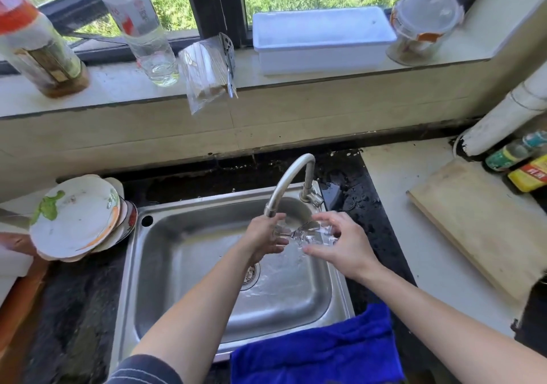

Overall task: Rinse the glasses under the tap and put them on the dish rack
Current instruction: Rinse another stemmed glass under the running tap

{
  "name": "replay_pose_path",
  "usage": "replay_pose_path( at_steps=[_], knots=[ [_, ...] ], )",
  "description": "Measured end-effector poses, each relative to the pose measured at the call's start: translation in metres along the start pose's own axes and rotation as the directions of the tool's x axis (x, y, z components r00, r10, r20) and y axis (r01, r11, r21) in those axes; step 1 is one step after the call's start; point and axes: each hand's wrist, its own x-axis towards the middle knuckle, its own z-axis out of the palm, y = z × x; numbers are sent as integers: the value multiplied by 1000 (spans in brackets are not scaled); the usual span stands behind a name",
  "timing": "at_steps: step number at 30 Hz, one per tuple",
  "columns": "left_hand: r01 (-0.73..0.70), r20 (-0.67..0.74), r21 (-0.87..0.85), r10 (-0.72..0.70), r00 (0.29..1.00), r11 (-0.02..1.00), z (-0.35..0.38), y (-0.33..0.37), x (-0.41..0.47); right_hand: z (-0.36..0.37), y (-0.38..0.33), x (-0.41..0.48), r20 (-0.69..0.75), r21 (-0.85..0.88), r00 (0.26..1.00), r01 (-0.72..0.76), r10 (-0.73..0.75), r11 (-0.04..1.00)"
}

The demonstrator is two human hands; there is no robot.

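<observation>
My left hand (265, 237) curls round one end of the glass (310, 234) and my right hand (343, 246) pinches the other end with its fingertips. I hold it in the water running from the tap (285, 187), above the sink (177, 253). A blue cloth (319, 351) drapes over the sink's front rim. Stacked plates (77, 218) stand left of the sink, and a wooden board (473, 224) lies on the bench (414, 253) to its right.

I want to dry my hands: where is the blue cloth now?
Head view, bottom, right of centre: the blue cloth drapes over the sink's front rim, at its right corner.
</observation>
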Motion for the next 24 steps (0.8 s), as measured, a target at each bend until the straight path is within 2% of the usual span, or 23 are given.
replay_pose_path(
  at_steps=[2, 3, 6, 9, 12, 14, 18, 22, 24],
  knots=[
    [19, 103, -170, -1, 995, 985, -8, 5, -5, 0, 6, 3, 14, 273, 981, -189, 192, 943],
    [22, 156, -265, 20, 988, 964, -12, 7, -8, 1, 10, 5, 39, 407, 956, -282, 292, 869],
    [33, 256, -469, 100, 962, 882, -18, 11, -17, 12, 19, 12, 226, 682, 805, -532, 548, 501],
    [18, 236, -510, 119, 964, 860, -12, 11, -22, 31, 28, 15, 438, 683, 662, -685, 608, 253],
    [30, 216, -529, 101, 971, 848, -6, 15, -23, 52, 34, 13, 627, 617, 568, -780, 533, 105],
    [58, 216, -529, 68, 974, 847, -5, 17, -23, 59, 38, 13, 662, 587, 544, -804, 516, 95],
    [130, 256, -474, -5, 967, 871, -12, 16, -25, 60, 44, 14, 669, 509, 521, -841, 530, 184],
    [40, 177, -179, -7, 984, 983, -18, 19, -26, 56, 47, 18, 641, 470, 534, -841, 552, 268],
    [16, 129, -148, 3, 992, 989, -19, 22, -25, 54, 45, 21, 598, 481, 582, -810, 550, 335]
  ],
)
